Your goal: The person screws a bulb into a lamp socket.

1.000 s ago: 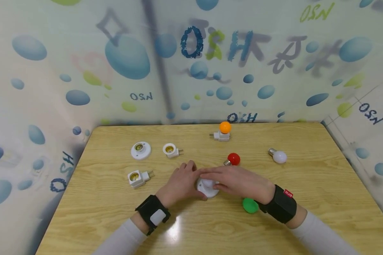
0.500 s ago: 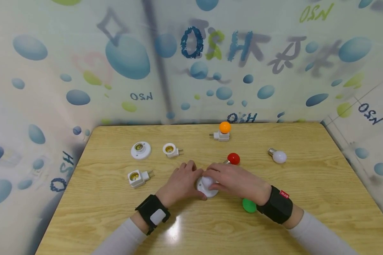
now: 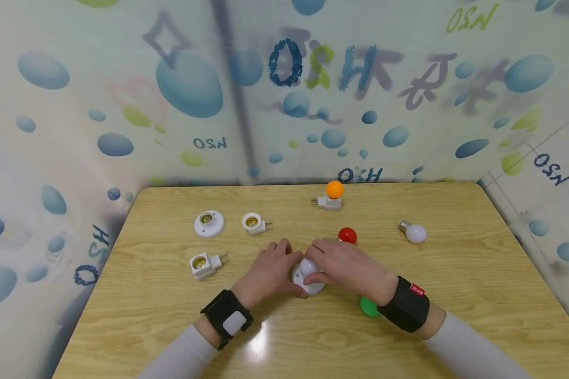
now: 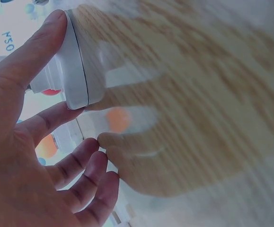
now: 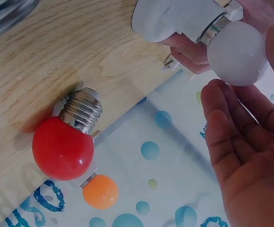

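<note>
Just right of centre on the table, in the head view, my left hand (image 3: 271,271) holds a round white lamp holder (image 3: 314,288) between thumb and forefinger. Its other fingers are spread beside the base in the left wrist view. A white bulb (image 3: 307,267) stands upright in that holder, and my right hand (image 3: 346,268) grips it with thumb and fingertips. In the right wrist view, a narrow band of the metal screw cap (image 5: 215,29) shows between the bulb's globe and the holder. A red bulb (image 3: 347,235) lies just beyond my right hand. A green bulb (image 3: 369,306) lies partly hidden by the right wrist.
On the left lie a round lamp holder (image 3: 209,225), a round plug-in socket (image 3: 253,224) and a square plug-in socket (image 3: 204,266). An orange bulb (image 3: 334,189) sits in a plug-in socket (image 3: 332,203) at the back. Another white bulb (image 3: 415,233) lies to the right.
The right fingers, stretched across the bulb earlier, have drawn back and bent around it. The right wrist has shifted slightly left. The left hand and the holder stay in place.
</note>
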